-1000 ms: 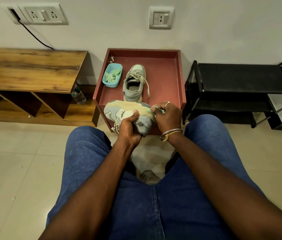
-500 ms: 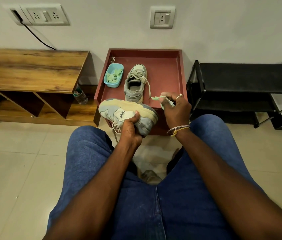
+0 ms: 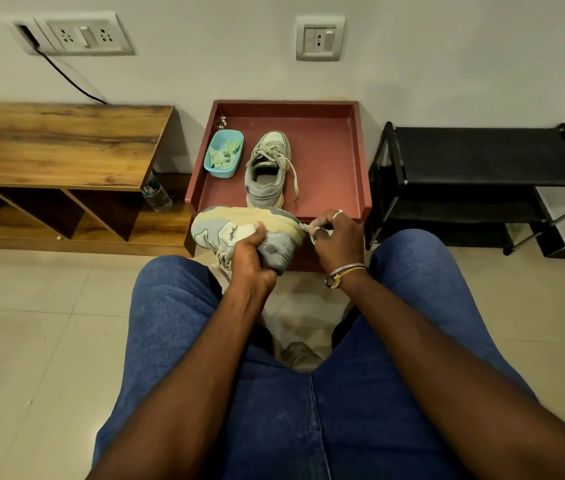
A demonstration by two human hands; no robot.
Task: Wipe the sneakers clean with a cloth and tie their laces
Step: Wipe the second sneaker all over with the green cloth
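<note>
My left hand (image 3: 251,256) grips a grey and pale blue sneaker (image 3: 220,230) turned on its side, sole edge up, in front of the red tray table (image 3: 329,157). Its laces hang loose below. My right hand (image 3: 338,239) pinches a small pale green cloth (image 3: 312,228) against the sneaker's heel end. A second grey sneaker (image 3: 267,168) stands upright on the tray with its laces loose and trailing to the right.
A light blue tub (image 3: 224,153) with green cloth pieces sits on the tray's left. A wooden bench (image 3: 59,143) with a bottle (image 3: 158,197) beside it stands left, a black rack (image 3: 481,161) right. My jeans-clad legs fill the foreground.
My right hand lifted the cloth away to the right half a second ago and has come back against the sneaker's heel end. The left hand keeps its grip.
</note>
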